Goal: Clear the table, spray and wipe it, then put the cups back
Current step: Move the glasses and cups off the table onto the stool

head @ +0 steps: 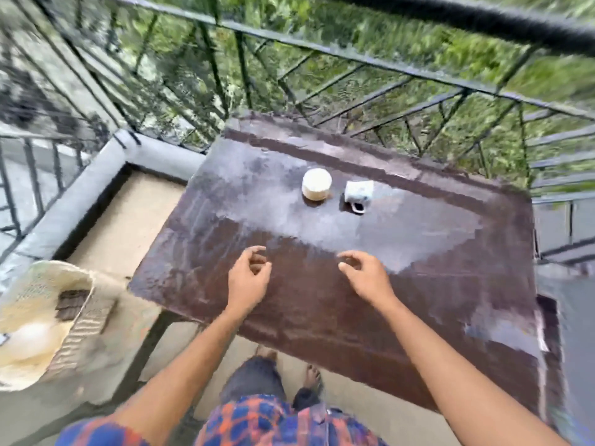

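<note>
A dark brown table [322, 300] stands on a balcony, and its far edge is close to a black metal railing [354, 59] with green plants behind it. The table top looks shiny, with pale reflections across the middle.

Two cups are on the table, near the far edge and about in the middle of its width. The left cup [316, 184] is white and round, and it seems to stand upside down, but the picture is blurred, so I cannot be sure. The right cup [358, 192] is white with a small dark pattern; it is tilted or lying on its side, and its handle points toward the near edge. The two cups are just beside each other and do not touch.

Both hands are over the near half of the table, well apart from the cups. The left hand [249, 278] has its fingers loosely curled and holds nothing. The right hand [365, 276] is also half open, with fingers bent, and it is empty too. I cannot tell if the hands touch the table surface.

A pale woven chair [42, 317] is on the floor beside the left edge of the table.
</note>
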Demonstrator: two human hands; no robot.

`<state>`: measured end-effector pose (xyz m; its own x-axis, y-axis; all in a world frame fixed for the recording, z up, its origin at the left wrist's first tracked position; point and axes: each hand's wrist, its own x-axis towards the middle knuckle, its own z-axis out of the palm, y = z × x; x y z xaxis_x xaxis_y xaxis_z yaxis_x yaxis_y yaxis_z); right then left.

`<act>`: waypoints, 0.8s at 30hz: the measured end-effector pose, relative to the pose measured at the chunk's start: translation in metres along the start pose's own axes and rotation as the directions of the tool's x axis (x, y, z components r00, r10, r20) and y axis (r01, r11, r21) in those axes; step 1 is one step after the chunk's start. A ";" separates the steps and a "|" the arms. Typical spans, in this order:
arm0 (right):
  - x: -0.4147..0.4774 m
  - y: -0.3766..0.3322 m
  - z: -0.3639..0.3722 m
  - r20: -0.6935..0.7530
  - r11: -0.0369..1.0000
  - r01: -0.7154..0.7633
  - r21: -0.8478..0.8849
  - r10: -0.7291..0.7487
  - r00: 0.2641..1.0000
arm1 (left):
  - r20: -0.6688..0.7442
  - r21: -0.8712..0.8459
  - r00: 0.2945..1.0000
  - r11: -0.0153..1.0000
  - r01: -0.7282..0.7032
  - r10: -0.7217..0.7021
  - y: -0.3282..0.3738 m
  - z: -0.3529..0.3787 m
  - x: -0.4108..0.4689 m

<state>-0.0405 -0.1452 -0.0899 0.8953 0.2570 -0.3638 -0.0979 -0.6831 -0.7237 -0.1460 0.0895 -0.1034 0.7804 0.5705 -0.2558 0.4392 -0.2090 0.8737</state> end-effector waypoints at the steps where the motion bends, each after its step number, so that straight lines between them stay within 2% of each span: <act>1: 0.008 0.005 -0.012 -0.046 0.999 -0.024 0.038 0.026 0.999 | 0.045 0.025 0.999 0.999 -0.024 0.023 0.010 0.012 0.008; 4: 0.037 0.009 -0.036 -0.180 0.994 -0.034 0.105 0.053 0.982 | 0.165 0.142 0.983 0.984 -0.107 0.083 0.035 0.037 0.040; 8: 0.082 0.004 -0.061 -0.273 0.998 -0.011 0.055 0.026 0.962 | 0.230 0.307 0.962 0.928 -0.213 0.145 0.067 0.061 0.100; 14: 0.150 -0.004 -0.084 -0.136 0.998 0.001 -0.055 -0.008 0.991 | 0.328 0.396 0.908 0.835 -0.383 0.261 0.101 0.095 0.171; 19: 0.188 -0.005 -0.077 0.018 0.976 0.089 -0.198 -0.087 0.996 | 0.436 0.487 0.864 0.742 -0.462 0.252 0.106 0.118 0.205; 22: 0.195 0.000 -0.069 0.000 0.981 0.082 -0.176 -0.084 0.997 | 0.450 0.507 0.859 0.721 -0.472 0.245 0.099 0.122 0.212; 24: 0.194 0.002 -0.066 -0.040 0.988 0.057 -0.145 -0.063 0.997 | 0.447 0.485 0.860 0.742 -0.463 0.246 0.096 0.120 0.211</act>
<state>0.1618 -0.1421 -0.1233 0.9164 0.2723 -0.2935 0.0173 -0.7595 -0.6503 0.1138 0.0944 -0.1232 0.9780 0.0849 -0.1904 0.1800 -0.8047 0.5658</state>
